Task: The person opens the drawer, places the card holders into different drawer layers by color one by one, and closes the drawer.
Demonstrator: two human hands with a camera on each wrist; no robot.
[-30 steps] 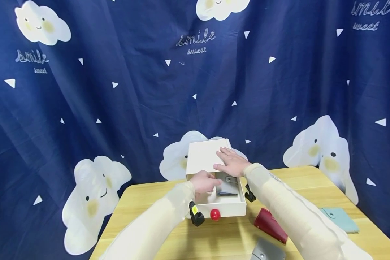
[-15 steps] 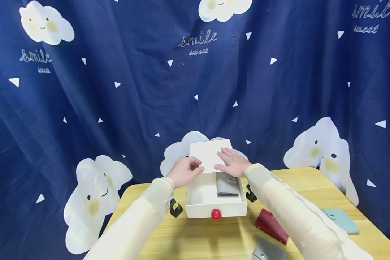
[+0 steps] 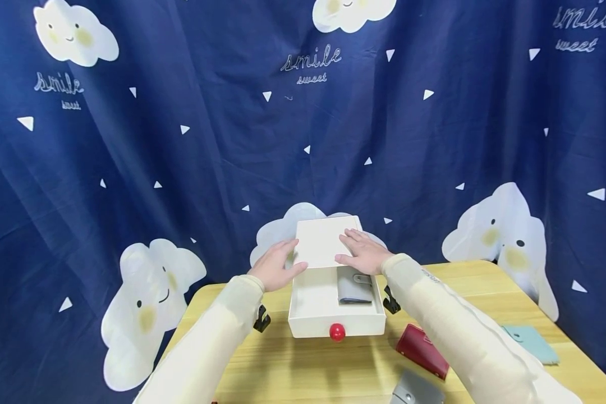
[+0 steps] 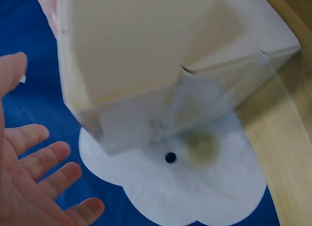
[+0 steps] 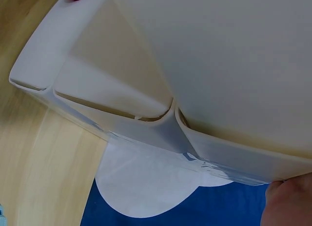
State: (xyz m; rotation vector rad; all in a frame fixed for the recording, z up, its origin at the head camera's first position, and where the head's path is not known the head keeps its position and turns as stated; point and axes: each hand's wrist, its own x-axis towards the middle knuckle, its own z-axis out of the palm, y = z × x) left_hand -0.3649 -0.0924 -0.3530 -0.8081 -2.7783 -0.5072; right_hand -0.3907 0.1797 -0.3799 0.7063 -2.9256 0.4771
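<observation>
A white box (image 3: 323, 241) stands at the back of the table, its drawer (image 3: 310, 326) pulled out toward me. The drawer front carries a red knob (image 3: 337, 332). Inside it, on the right side, lies a grey wallet (image 3: 354, 287) with a snap strap. My right hand (image 3: 365, 252) rests on the right part of the box top, fingers extended. At the box's left edge is my left hand (image 3: 276, 266), fingers spread and holding nothing. The left wrist view shows those fingers (image 4: 46, 160) apart from the box side.
To the right of the box, a dark red wallet (image 3: 423, 350) and a second grey wallet (image 3: 417, 388) lie on the wooden table (image 3: 262, 365). A teal wallet (image 3: 531, 343) lies beyond my right forearm. A blue curtain (image 3: 222, 140) with cloud prints hangs close behind the box.
My left hand has come up out of the drawer and moved left to the box's edge, its fingers opening out. The right hand stays on the box top; the grey wallet stays in the drawer.
</observation>
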